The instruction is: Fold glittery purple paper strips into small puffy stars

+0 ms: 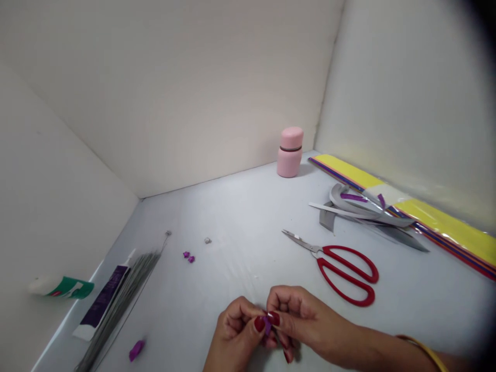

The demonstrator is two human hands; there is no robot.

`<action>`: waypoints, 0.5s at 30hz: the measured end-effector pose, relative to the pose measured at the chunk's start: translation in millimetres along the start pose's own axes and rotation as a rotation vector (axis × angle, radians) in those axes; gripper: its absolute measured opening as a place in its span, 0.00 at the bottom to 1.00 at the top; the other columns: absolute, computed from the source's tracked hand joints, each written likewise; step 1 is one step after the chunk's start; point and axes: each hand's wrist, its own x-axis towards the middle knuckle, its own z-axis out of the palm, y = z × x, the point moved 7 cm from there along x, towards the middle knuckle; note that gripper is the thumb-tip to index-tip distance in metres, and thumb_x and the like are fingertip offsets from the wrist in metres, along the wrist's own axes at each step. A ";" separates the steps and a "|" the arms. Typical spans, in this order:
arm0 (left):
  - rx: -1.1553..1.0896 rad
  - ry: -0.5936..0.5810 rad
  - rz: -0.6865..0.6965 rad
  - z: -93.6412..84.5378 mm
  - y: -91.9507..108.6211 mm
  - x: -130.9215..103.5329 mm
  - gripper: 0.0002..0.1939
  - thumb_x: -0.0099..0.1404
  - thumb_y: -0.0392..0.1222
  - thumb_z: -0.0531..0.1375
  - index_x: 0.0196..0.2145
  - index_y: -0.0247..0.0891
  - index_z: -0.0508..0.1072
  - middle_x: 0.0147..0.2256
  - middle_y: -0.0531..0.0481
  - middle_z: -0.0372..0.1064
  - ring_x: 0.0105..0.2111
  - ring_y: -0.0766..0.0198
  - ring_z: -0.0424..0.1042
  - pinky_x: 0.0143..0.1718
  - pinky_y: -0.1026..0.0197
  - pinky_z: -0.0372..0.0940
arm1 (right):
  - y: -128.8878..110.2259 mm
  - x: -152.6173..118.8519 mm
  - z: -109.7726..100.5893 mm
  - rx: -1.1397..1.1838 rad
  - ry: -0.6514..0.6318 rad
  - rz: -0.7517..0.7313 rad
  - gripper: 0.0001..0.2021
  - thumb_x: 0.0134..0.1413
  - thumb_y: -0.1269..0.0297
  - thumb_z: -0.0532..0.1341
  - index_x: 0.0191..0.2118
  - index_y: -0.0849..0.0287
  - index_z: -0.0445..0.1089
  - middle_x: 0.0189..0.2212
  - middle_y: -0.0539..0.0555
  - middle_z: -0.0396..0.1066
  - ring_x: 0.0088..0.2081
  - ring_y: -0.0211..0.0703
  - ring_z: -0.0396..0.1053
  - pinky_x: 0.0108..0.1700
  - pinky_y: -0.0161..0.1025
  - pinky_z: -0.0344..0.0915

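Near the bottom centre, my left hand (238, 330) and my right hand (300, 320) meet, thumbs and fingers pinched on a small purple piece (267, 325) between them. Part of that piece is covered by the fingertips. Red-handled scissors (346, 274) lie just beyond my right hand, blades pointing up and left. Two small purple pieces (188, 257) rest further off to the left, with a small silvery bit (208, 241) beside them. A larger purple piece (136, 351) lies at the lower left.
Grey wires (122, 310), a purple-and-white tube (104, 299) and a green-and-white tube (72, 288) are on the left. A pink jar (290, 152) stands at the back. Grey strips (360, 212) and yellow-topped packs (445, 222) lie on the right. Walls enclose the table.
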 end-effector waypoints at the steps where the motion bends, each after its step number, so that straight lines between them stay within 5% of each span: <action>1: -0.008 -0.018 -0.003 0.7 -0.8 0.4 0.10 0.53 0.45 0.67 0.23 0.36 0.74 0.19 0.52 0.74 0.20 0.68 0.72 0.25 0.65 0.63 | 0.3 0.2 -0.3 0.002 0.004 0.000 0.21 0.47 0.47 0.61 0.28 0.61 0.59 0.21 0.48 0.67 0.17 0.27 0.60 0.21 0.27 0.57; 15: -0.321 -0.245 -0.121 11.4 -15.0 1.5 0.02 0.59 0.37 0.63 0.30 0.38 0.73 0.24 0.52 0.77 0.23 0.70 0.74 0.26 0.68 0.62 | 1.0 -0.4 1.6 0.025 -0.037 -0.052 0.20 0.49 0.47 0.59 0.28 0.61 0.58 0.21 0.50 0.68 0.18 0.29 0.60 0.22 0.29 0.59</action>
